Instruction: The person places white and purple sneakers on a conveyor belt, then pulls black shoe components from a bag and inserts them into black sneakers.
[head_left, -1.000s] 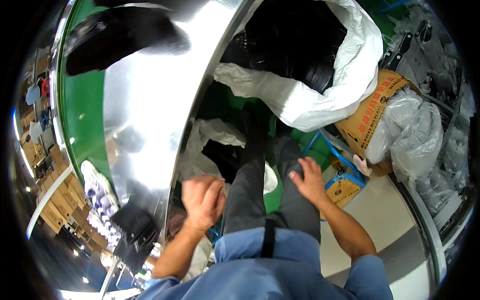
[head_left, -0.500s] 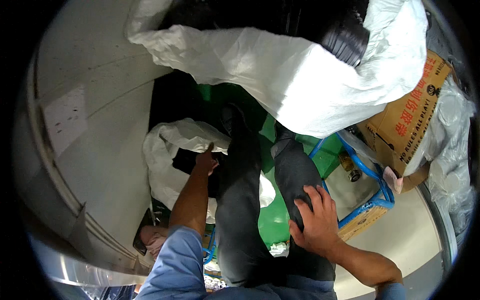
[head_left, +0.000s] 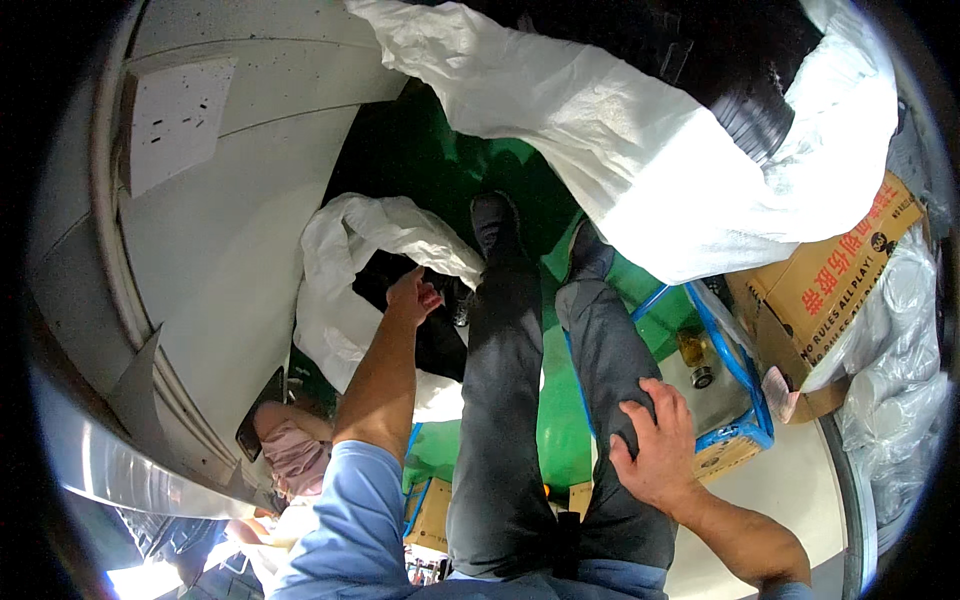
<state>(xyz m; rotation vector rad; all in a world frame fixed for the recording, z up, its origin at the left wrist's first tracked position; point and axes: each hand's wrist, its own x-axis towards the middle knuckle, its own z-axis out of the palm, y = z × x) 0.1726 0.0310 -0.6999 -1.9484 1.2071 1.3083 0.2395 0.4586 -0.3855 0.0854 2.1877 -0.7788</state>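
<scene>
My left hand (head_left: 413, 298) reaches down over the mouth of a white woven sack (head_left: 325, 310) beside my left leg. Its index finger stretches out and the others curl, with nothing visible in them. Black contents (head_left: 440, 345) show inside that sack; what they are I cannot make out. My right hand (head_left: 657, 445) rests on my right leg near the knee, fingers spread and holding nothing. Ahead of my feet stands a larger white sack (head_left: 640, 170), its rim folded down around black items, one of them ribbed (head_left: 752, 118).
At right are a blue-framed rack (head_left: 757, 395) with a small dark-capped jar (head_left: 697, 358), a cardboard box (head_left: 835, 270) and clear-wrapped bundles (head_left: 900, 370). A pale panelled wall (head_left: 240, 190) runs along the left. The floor (head_left: 567, 430) is green. Another person's pink-clothed part (head_left: 297, 445) shows lower left.
The view has shifted, so the legs and large sack sit further right. My left hand stays over the small sack's mouth, index finger out. My right hand remains on my leg.
</scene>
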